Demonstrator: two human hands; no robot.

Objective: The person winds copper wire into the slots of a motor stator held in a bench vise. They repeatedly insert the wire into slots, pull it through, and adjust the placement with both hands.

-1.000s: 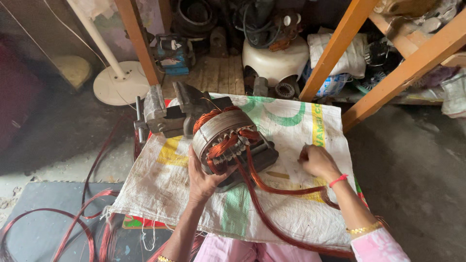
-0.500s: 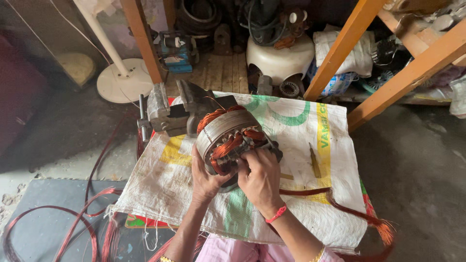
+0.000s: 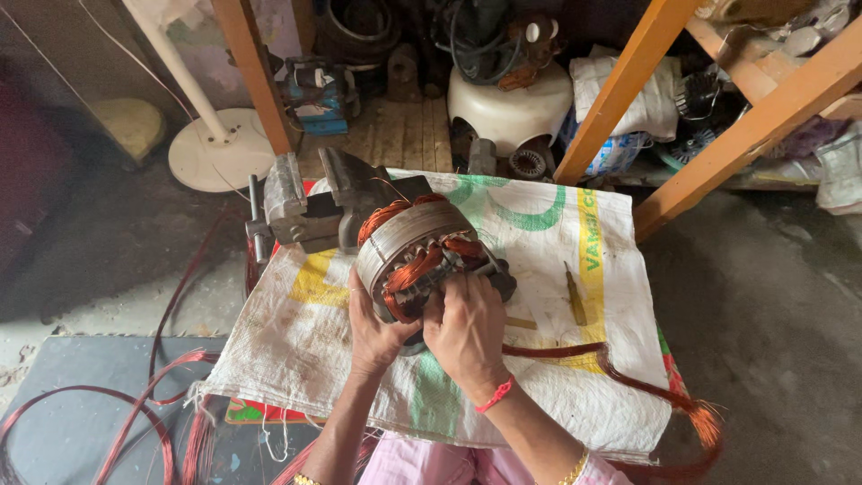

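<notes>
Motor stator [image 3: 415, 256] sits tilted on the woven sack [image 3: 296, 332], just ahead of both hands, its far end against the bench vise [image 3: 314, 205]. Progress, as a judgement: copper coils already seated in several slots, top and front; winding looks partly done, since a long loose bundle of copper wire [image 3: 620, 370] trails off to the right of the fingers and more loops lie on the floor to the left. Left hand [image 3: 375, 332] cups the stator's lower rim, fingers spread moderately, gripping the core. Right hand [image 3: 467, 328] has fingers curled narrow, pressing on the front coil; whether it pinches a strand, cannot tell. Small yellow-handled tool [image 3: 575, 295] lies right of the fingers, untouched.
</notes>
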